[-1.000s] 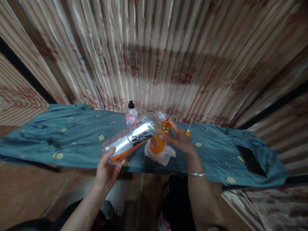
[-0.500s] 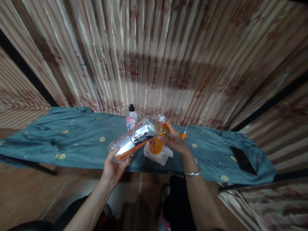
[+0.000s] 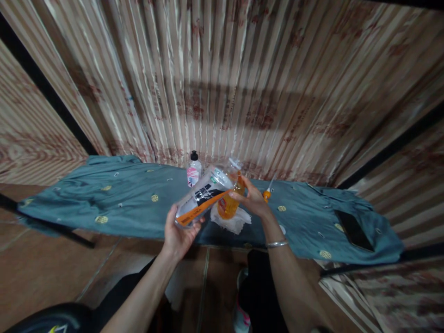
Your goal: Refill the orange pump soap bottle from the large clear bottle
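Observation:
My left hand grips the base of a large clear plastic bottle with a black and orange label, held tilted above the table edge with its neck pointing up and right. My right hand holds a small bottle of orange liquid next to the large bottle's neck. The two bottle mouths meet near a clear piece at the top. A crumpled white tissue lies on the cloth right under the orange bottle.
A teal cloth with gold dots covers the table. A small clear bottle with a black cap and pink label stands at the back. An orange-tipped tool lies behind my right hand. A black phone rests at the right. Striped curtains hang behind.
My left hand with the large bottle has shifted right and closer to the orange bottle; the view has panned slightly. My right hand keeps its hold on the orange bottle.

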The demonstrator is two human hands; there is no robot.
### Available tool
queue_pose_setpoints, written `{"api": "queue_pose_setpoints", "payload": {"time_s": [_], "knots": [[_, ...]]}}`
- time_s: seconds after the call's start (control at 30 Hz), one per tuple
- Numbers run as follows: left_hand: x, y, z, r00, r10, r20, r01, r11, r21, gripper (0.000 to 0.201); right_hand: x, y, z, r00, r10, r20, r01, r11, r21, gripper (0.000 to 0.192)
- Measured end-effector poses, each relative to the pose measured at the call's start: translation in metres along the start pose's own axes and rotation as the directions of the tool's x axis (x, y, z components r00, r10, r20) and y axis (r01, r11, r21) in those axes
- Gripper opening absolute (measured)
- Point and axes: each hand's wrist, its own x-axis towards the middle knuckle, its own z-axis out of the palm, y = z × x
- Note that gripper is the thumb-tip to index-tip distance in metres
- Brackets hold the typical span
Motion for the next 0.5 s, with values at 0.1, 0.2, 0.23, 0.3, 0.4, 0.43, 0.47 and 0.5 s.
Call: {"api": "queue_pose_setpoints", "payload": {"time_s": [0.1,0.2,0.23,0.3,0.4,0.43,0.47,0.5], "knots": [[-0.002,-0.001,0.011,0.999,-0.019,-0.033,0.019,1.0,-0.016,0.039,0.0,-0.002,-0.001,1.0,0.01,0.01,-0.01,1.0,0.001,0.086],[-0.004,0.001,0.02,0.998,-0.042,-0.052,0.04,0.999,-0.028,0.049,0.0,-0.005,-0.001,1.0,0.004,0.006,-0.004,1.0,-0.004,0.086],[-0.004,0.002,0.022,0.997,-0.047,-0.056,0.046,0.999,-0.028,0.053,0.0,-0.006,-0.001,1.0,0.004,0.001,-0.004,1.0,-0.009,0.086],[-0.006,0.004,0.025,0.997,-0.053,-0.06,0.051,0.998,-0.026,0.057,0.002,-0.007,0.0,1.0,0.005,-0.007,-0.005,1.0,-0.025,0.085],[-0.005,0.005,0.024,0.996,-0.056,-0.067,0.055,0.998,-0.017,0.062,0.004,-0.009,0.0,1.0,-0.002,-0.003,0.002,0.999,-0.048,0.084],[-0.005,0.006,0.023,0.996,-0.058,-0.069,0.057,0.998,-0.014,0.063,0.005,-0.01,0.0,1.0,-0.002,0.002,0.002,0.999,-0.05,0.084],[-0.003,0.006,0.021,0.996,-0.062,-0.07,0.062,0.998,-0.012,0.064,0.005,-0.011,0.0,1.0,0.0,0.006,0.001,0.999,-0.051,0.084],[-0.001,0.007,0.018,0.995,-0.069,-0.072,0.069,0.998,-0.01,0.065,0.006,-0.011,0.0,1.0,0.002,0.006,-0.002,0.998,-0.055,0.084]]}}
